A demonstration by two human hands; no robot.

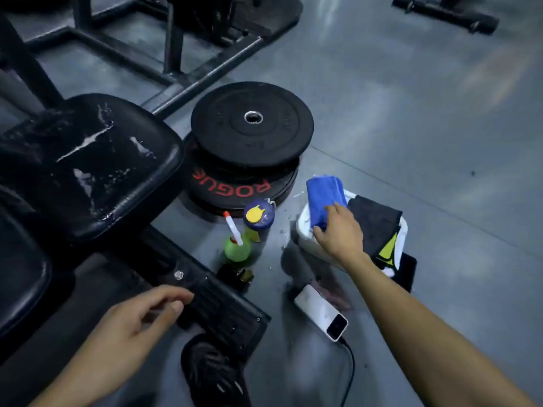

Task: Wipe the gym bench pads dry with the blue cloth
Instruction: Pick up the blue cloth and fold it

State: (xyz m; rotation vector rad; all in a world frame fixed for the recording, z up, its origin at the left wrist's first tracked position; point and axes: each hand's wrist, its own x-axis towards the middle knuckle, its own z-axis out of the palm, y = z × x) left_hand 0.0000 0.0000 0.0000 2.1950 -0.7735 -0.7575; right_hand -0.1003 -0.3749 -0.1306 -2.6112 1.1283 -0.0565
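A black gym bench pad [88, 165] fills the left side, its surface streaked with water. A second black pad [20, 277] shows at the lower left edge. The folded blue cloth [323, 198] lies on top of a white container [305, 230] on the floor at right. My right hand [338, 233] reaches out over the container and grips the near edge of the blue cloth. My left hand [141, 315] hovers with loosely curled fingers over the bench's black foot plate [223, 312], holding nothing.
Stacked black weight plates [249, 124] sit beside the bench. A green spray bottle [236, 245] and a blue-capped bottle [258, 218] stand on the floor. A dark cloth [376, 224] drapes the container. A white device with a cable [320, 312] lies nearby.
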